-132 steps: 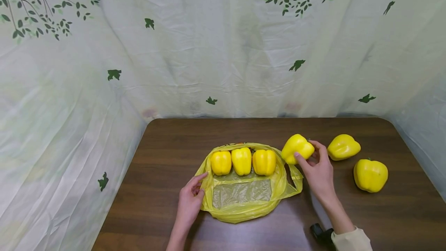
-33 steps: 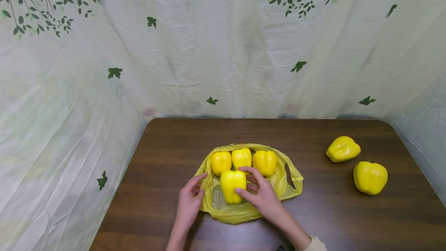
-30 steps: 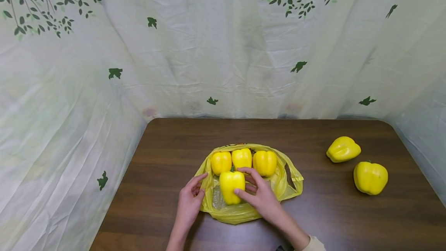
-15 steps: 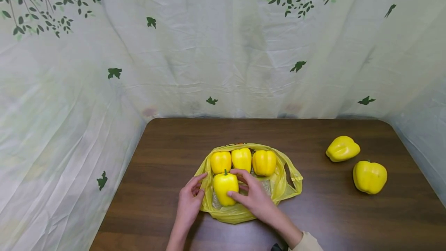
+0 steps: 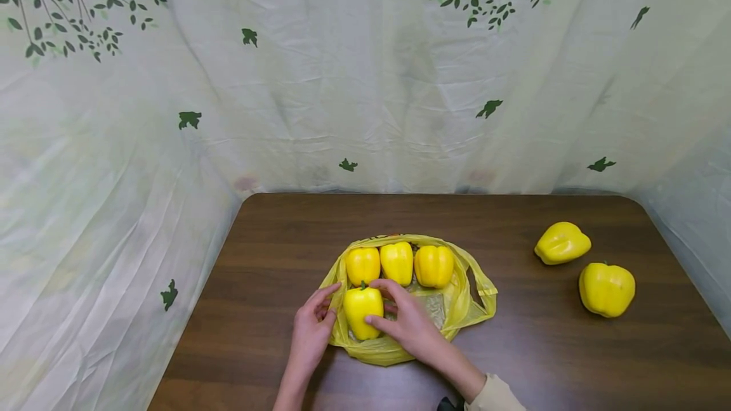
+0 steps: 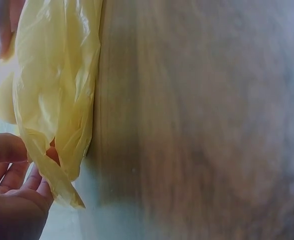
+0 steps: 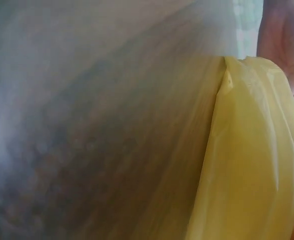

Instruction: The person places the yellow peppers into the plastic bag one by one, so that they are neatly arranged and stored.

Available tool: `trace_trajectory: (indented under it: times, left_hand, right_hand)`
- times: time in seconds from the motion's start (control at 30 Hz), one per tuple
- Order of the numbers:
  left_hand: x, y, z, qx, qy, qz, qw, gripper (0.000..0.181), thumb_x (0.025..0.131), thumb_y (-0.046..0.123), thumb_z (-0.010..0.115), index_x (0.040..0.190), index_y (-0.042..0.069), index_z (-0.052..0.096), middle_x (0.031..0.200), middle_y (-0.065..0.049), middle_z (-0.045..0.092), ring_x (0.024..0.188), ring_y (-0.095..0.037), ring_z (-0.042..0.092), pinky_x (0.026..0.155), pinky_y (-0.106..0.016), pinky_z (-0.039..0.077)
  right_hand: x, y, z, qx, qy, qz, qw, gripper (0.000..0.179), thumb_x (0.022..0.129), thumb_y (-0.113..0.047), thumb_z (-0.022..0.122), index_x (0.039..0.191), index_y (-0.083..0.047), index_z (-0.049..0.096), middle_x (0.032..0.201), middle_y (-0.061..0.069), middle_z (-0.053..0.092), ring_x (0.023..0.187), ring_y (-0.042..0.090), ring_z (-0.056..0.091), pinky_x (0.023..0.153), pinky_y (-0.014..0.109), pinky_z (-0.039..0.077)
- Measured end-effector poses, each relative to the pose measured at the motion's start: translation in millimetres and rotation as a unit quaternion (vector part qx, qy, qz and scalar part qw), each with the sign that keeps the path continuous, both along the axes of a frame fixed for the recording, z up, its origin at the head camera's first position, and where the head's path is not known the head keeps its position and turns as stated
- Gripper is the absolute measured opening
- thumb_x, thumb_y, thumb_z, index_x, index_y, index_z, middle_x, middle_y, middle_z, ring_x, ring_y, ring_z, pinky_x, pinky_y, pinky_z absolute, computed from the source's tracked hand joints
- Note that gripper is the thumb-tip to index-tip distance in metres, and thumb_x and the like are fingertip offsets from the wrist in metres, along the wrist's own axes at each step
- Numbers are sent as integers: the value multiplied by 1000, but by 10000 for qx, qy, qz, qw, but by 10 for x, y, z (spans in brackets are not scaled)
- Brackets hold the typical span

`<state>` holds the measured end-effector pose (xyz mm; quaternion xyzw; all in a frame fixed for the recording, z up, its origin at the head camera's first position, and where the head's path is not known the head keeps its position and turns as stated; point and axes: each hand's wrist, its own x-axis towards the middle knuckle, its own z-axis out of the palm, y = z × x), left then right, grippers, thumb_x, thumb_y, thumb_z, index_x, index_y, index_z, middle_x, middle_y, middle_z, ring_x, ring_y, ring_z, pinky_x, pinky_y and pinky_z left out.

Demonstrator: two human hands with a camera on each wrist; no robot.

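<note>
A yellow plastic bag (image 5: pixel 379 355) lies open-mouthed on the table. Along its back stand three yellow bell peppers: left (image 5: pixel 362 266), middle (image 5: pixel 396 263) and right (image 5: pixel 434 267). My right hand (image 5: pixel 415 328) grips another yellow bell pepper (image 5: pixel 363 314), stem up, at the bag's front left, thumb in front and fingers on its right side. At the left rim, my left hand (image 5: pixel 311 333) holds the bag's edge; the left wrist view shows the film (image 6: pixel 56 75) running between its fingers. In the right wrist view the bag's side (image 7: pixel 252 150) hides most of the gripped pepper.
Two more yellow bell peppers lie on the brown table (image 5: pixel 285 240) at the right, one on its side (image 5: pixel 562 244) and one nearer (image 5: pixel 606 290). A bag handle loop (image 5: pixel 485 297) sticks out right. Behind the table hangs a pale leaf-patterned curtain (image 5: pixel 371 81).
The right hand has brought a pepper from the bag's right side into it, then left and slightly toward the front, its stem now turned up. The left hand has stayed at the rim.
</note>
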<state>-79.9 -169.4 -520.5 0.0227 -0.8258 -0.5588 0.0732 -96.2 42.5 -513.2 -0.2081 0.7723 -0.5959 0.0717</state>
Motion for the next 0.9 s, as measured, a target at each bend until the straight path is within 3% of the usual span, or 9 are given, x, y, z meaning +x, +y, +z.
trace_trajectory:
  times: [0.23,0.43,0.53,0.77,0.9]
  left_hand:
    - [-4,24,38,13,-115,55,9999,45,85,-16,60,122,8,69,114,-9,67,84,-24,60,74,-25,50]
    - [63,96,290,3,-145,32,9999,43,84,-19,58,121,0,67,114,-16,66,84,-29,60,74,-26,50]
    - [85,110,360,-14,-97,6,10000,42,84,-19,57,121,-2,67,114,-17,65,84,-28,59,74,-26,50]
    - [4,5,37,58,-96,39,9999,45,86,-15,60,124,9,68,117,-8,66,84,-22,59,75,-26,50]
    - [8,5,39,39,-89,82,9999,45,86,-14,61,124,9,69,116,-8,66,84,-22,59,75,-26,50]
  right_hand:
    - [-3,-14,14,240,-341,24,9991,52,87,-22,76,132,-12,52,134,12,55,117,32,58,80,29,54]
    - [-11,-34,44,706,-243,-160,9971,52,87,-31,75,131,-13,55,130,10,59,105,24,64,76,24,54]
    - [-23,-36,57,899,-222,-157,9956,51,87,-34,75,130,-14,56,127,7,61,99,20,66,76,27,55]
    - [-35,-28,77,1069,-329,-71,9937,55,88,-40,73,132,-13,56,128,5,61,98,16,67,77,29,54]
    - [-20,-12,102,1077,-436,-59,9932,58,88,-42,71,135,-13,54,132,4,59,101,17,66,79,30,54]
